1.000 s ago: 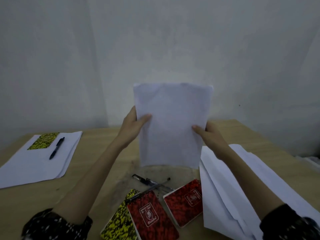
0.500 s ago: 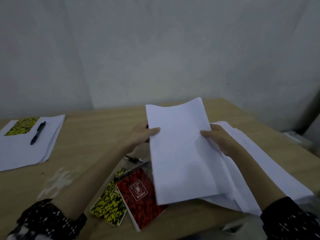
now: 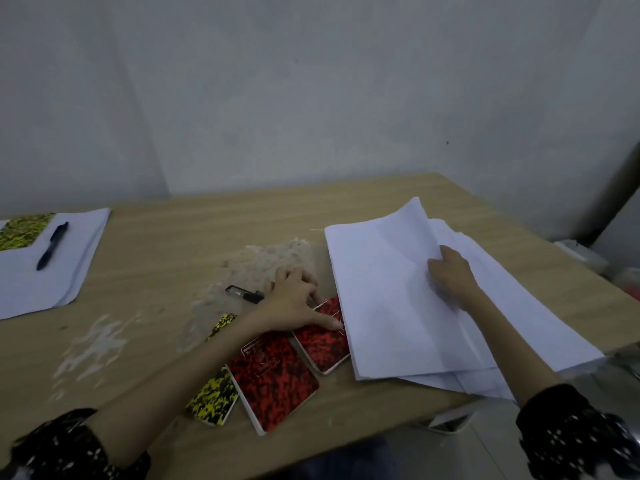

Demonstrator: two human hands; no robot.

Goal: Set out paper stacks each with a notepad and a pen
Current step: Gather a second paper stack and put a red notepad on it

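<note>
Right of centre in the frame lies the paper stack now being set out, its upper right corner curling up from the looser white sheets spread beneath it toward the right edge of the wooden table. The right hand rests on this stack with its fingers bent over the lifted sheets; whether it pinches them or only presses them down cannot be told. Just left of the stack, the left hand lies with spread, fairly straight fingers on a red notepad whose right edge touches or slips under the paper. Below it, toward the bottom centre, sit a second red notepad and a yellow notepad, overlapping. A black pen lies just left of the left hand, partly hidden by it. In the upper left of the frame a finished set waits: a paper stack carrying a yellow notepad and a dark pen. The step in hand appears to be furnishing the second stack with its notepad. The next move calls for taking hold of the red notepad, lifting it onto the paper, then fetching the black pen.
</note>
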